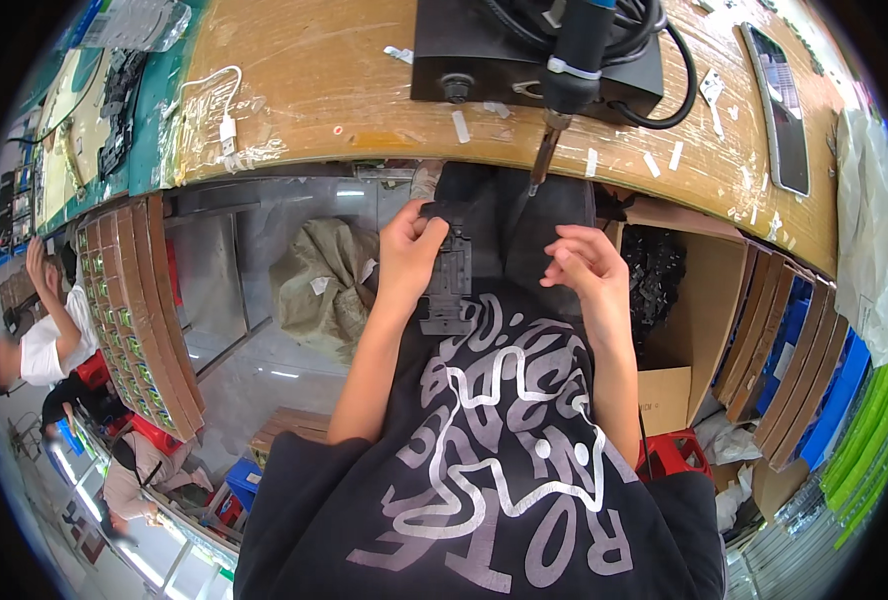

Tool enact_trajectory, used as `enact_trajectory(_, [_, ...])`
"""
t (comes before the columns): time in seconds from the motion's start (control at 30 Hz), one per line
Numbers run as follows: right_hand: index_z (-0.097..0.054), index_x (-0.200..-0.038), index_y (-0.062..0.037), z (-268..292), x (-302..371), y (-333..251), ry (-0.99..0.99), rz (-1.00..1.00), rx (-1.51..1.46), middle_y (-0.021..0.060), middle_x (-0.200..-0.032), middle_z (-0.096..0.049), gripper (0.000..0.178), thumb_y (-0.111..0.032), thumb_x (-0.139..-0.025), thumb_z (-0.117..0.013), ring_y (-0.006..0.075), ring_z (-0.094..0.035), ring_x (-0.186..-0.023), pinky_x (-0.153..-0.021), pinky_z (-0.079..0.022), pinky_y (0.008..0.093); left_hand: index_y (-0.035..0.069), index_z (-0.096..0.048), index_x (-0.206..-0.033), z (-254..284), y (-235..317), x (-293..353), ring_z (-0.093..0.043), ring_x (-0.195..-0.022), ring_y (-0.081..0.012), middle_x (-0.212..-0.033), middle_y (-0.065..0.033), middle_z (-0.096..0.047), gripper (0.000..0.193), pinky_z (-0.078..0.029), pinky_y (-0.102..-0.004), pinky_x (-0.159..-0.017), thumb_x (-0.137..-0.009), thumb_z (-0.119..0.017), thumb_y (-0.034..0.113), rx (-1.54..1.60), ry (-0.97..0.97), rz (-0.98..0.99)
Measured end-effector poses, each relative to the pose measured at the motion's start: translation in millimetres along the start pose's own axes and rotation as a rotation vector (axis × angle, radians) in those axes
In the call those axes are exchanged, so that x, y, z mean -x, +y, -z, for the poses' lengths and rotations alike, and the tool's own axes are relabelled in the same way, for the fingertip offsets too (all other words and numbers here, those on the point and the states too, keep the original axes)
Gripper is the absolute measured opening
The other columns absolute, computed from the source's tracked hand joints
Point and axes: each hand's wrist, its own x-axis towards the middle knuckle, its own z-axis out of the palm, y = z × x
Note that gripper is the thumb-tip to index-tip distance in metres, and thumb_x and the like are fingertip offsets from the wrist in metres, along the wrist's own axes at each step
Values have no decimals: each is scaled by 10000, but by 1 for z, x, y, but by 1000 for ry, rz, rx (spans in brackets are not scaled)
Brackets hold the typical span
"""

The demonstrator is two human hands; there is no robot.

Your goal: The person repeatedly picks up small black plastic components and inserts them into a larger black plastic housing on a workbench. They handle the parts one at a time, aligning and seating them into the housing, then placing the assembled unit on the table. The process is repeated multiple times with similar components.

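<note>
My left hand grips a long black plastic part with slots and raised ribs, thumb over its upper end. The part is held upright over my lap, off the table's near edge. To its right, my right hand is raised with loosely bent fingers apart, and I see nothing in them. Between and above the hands hangs an electric screwdriver with a dark and blue body, its metal bit pointing down toward the gap between my hands.
A black box with coiled cable stands on the wooden table. A phone lies at the right, a white USB cable at the left. An open carton with black parts is beside my right arm. Other people sit far left.
</note>
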Motion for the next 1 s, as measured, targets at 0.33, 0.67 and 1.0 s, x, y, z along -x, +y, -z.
enact_trajectory(0.33, [-507,-982,37,-13,3,-4,-165,-39,62,115,-801,-571,220,-41,-780,-547,128,-555,-645,-581,-497,257,2,-494,-828,-11,-15,21,-438,-549,-7,-626,16,-528,49,-354,-165,-497,-789,-475,24,-10,-123,38])
enact_trajectory(0.67, [-517,-944,52,17,27,-74,-128,167,159,120,-773,-568,188,-1,-765,-539,129,-547,-592,-496,-482,238,5,-492,-907,3,-4,28,-425,-584,-2,-676,27,-525,107,-330,-158,-496,-805,-463,22,59,-137,-16])
enact_trajectory(1.0, [-537,-991,47,110,-74,-222,422,805,302,129,-902,-566,266,-86,-763,-562,169,-575,-760,-654,-477,247,39,-493,-854,-4,15,41,-446,-594,-21,-710,22,-512,103,-365,-162,-538,-817,-417,99,30,-278,-27])
